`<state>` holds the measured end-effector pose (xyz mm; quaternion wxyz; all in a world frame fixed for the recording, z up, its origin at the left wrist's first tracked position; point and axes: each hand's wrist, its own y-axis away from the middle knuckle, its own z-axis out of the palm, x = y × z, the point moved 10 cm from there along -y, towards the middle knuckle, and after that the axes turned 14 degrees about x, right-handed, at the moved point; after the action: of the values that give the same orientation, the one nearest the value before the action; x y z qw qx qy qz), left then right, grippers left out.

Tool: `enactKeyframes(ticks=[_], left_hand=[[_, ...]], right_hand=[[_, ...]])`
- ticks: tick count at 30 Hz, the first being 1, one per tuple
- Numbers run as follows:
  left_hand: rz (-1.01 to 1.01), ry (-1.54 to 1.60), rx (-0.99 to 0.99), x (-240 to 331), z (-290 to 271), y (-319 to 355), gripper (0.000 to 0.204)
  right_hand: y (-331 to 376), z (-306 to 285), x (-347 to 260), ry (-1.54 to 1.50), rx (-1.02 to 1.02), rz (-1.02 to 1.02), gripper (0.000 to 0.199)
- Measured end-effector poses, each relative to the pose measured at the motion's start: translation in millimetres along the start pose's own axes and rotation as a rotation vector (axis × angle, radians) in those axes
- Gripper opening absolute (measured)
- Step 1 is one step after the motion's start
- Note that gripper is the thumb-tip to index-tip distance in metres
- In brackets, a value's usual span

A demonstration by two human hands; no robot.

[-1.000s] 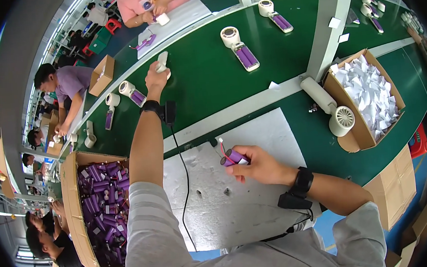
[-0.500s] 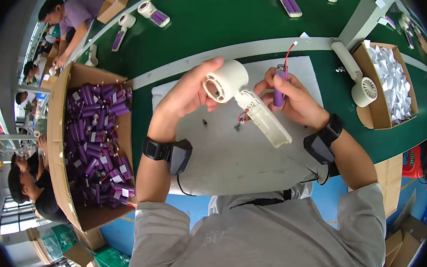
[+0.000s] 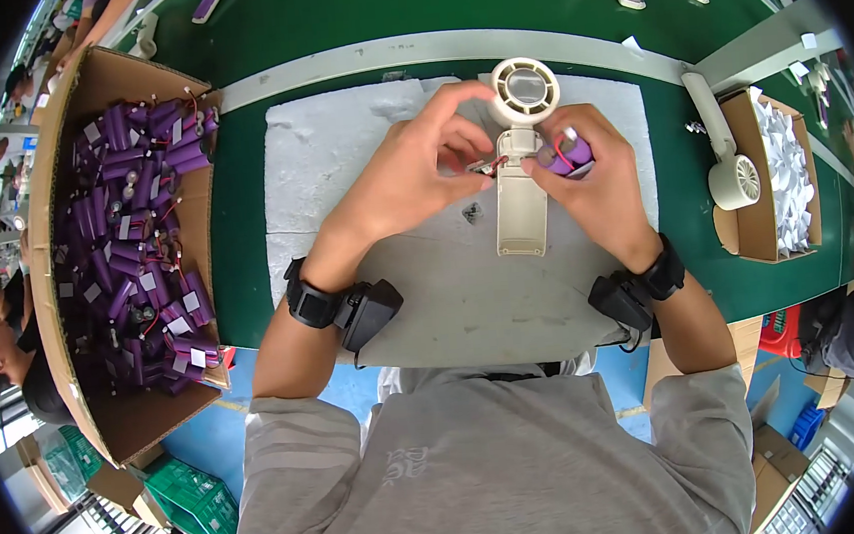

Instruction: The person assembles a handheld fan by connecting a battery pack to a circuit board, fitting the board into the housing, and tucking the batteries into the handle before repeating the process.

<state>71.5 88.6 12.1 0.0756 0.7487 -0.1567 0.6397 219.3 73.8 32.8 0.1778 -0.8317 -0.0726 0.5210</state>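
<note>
**Fan body and battery, grey foam mat**

Cream plastic handheld fan body: long axis 6–12 o'clock, round head far. Left hand at its 9 o'clock, fingertips pinched near the wires. Right hand at 3 o'clock, fingers closed around purple cylindrical battery, touching the housing.

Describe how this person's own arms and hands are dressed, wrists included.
Both hands, left hand and right hand, are bare, no gloves. Each wrist carries a black strap with a boxy black unit: left wristband, right wristband. Grey sleeves are pushed up to about the elbows, forearms uncovered.
</note>
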Motion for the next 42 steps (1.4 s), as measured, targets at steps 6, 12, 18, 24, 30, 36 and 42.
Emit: enactKeyframes(ticks=[6,12,18,24,30,36,42], left_hand=[[0.177,-0.134,-0.085,5,5,6,0.031],[0.242,-0.137,-0.092,9,13,10,0.024],[-0.093,0.012,-0.084,-16,7,12,0.027],[0.155,-0.095,-0.131,-4,1,10,0.027],[0.279,-0.335,-0.067,10,1,16,0.026],[0.149,-0.036,0.006,4,12,14,0.017],[0.138,-0.064,-0.019,1,12,11,0.016]], right_hand=[[12,15,-33,-0.065,-0.094,-0.315,0.027],[17,24,-24,0.033,-0.119,-0.273,0.027],[21,30,-23,0.038,-0.154,-0.27,0.025],[24,34,-30,0.121,-0.19,-0.338,0.024],[24,33,-30,0.153,-0.173,-0.328,0.025],[22,30,-31,0.167,-0.123,-0.294,0.027],[24,30,-25,0.145,-0.163,-0.322,0.027]])
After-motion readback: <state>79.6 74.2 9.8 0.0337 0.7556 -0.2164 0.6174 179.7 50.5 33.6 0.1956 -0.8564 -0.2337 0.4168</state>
